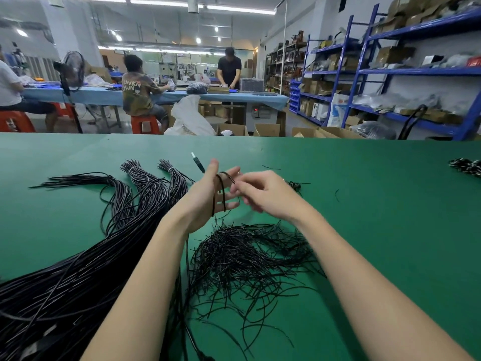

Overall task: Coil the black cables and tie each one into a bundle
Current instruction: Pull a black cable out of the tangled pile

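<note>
Head view shows our left hand (208, 198) raised above the green bench (377, 204), palm turned inward and fingers straight and spread, with a black cable (220, 194) looped around it and its plug end (197, 162) sticking up behind the thumb. Our right hand (263, 192) reaches in beside it, fingers curled, pinching the cable's loop. Loose twist ties (250, 256) lie below; long cable bunches (104, 243) lie to the left.

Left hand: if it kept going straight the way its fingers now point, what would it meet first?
Probably the right hand. The left hand, cable looped around it, points its fingers rightward at it, almost touching, though depth is unclear.
</note>
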The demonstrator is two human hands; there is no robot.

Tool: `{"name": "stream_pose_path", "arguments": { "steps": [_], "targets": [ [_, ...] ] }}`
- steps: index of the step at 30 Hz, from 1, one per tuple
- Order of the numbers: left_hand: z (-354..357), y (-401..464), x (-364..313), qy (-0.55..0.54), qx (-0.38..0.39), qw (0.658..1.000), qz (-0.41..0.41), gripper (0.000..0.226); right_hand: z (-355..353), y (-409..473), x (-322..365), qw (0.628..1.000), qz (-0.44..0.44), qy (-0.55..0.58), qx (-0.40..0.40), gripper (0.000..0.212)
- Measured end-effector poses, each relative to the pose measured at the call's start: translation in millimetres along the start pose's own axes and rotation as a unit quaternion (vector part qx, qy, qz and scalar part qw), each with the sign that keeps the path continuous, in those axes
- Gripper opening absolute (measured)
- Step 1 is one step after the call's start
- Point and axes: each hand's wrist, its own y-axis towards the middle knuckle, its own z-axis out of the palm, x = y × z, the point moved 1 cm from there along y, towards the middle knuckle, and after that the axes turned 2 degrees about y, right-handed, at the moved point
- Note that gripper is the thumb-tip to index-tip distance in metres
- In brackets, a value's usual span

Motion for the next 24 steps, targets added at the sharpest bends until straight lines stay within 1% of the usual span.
{"name": "stream_pose_path", "arguments": {
  "steps": [1,3,5,6,7,8,10,11,12,13,15,16,18,19,21,23,24],
  "targets": [
    [0.5,-0.7,-2.9,-0.062,0.014,0.998,0.006,0.066,6.8,-5.8,-5.9,0.997,0.020,0.076,0.026,0.027],
    [-1.4,-3.8,-8.5,-0.140,0.038,0.989,0.024,0.069,18.9,-14.8,-19.3,0.980,0.063,0.172,0.084,0.029],
    [-4.1,-7.8,-13.3,-0.176,0.067,0.981,0.034,0.072,24.5,-19.7,-31.6,0.962,0.102,0.212,0.137,0.034],
    [-5.9,-10.1,-15.0,-0.173,0.085,0.981,0.032,0.073,24.6,-20.6,-35.3,0.956,0.116,0.220,0.155,0.035],
    [-7.8,-12.7,-15.7,-0.155,0.104,0.982,0.024,0.074,22.3,-20.0,-37.1,0.956,0.127,0.210,0.163,0.036],
    [-8.4,-14.5,-15.8,-0.125,0.126,0.984,0.012,0.076,17.3,-18.4,-37.4,0.962,0.134,0.172,0.163,0.037],
    [-7.0,-17.7,-13.4,-0.049,0.173,0.983,-0.020,0.079,2.7,-11.9,-34.1,0.976,0.143,0.034,0.160,0.036],
    [-5.3,-18.4,-11.3,-0.008,0.191,0.981,-0.039,0.080,-4.6,-7.8,-31.5,0.975,0.145,-0.026,0.164,0.031],
    [-3.2,-18.4,-8.9,0.030,0.203,0.977,-0.057,0.080,-11.4,-3.3,-28.2,0.972,0.148,-0.066,0.171,0.026],
    [-1.3,-17.6,-6.7,0.061,0.207,0.974,-0.073,0.081,-17.5,1.3,-24.1,0.969,0.149,-0.094,0.173,0.025],
    [0.6,-15.4,-2.6,0.110,0.202,0.968,-0.099,0.083,-27.8,8.2,-13.6,0.969,0.157,-0.098,0.162,0.021],
    [1.1,-14.2,-0.7,0.142,0.198,0.963,-0.111,0.084,-31.6,10.5,-7.9,0.973,0.156,-0.083,0.150,0.016],
    [3.8,-12.7,3.5,0.182,0.191,0.956,-0.129,0.082,-39.0,15.5,0.9,0.981,0.142,-0.070,0.111,0.017],
    [5.2,-11.9,5.2,0.175,0.178,0.959,-0.132,0.080,-40.2,17.3,4.5,0.984,0.133,-0.066,0.096,0.016],
    [7.7,-8.3,6.3,0.139,0.120,0.976,-0.115,0.074,-34.4,17.5,8.6,0.991,0.118,-0.020,0.060,0.014],
    [9.3,-3.6,4.5,0.077,0.058,0.992,-0.077,0.067,-24.2,12.3,8.3,0.990,0.111,0.082,-0.001,0.012],
    [10.3,-2.2,3.2,0.034,0.041,0.997,-0.063,0.063,-18.8,7.4,6.7,0.984,0.108,0.135,-0.030,0.014]
  ]
}}
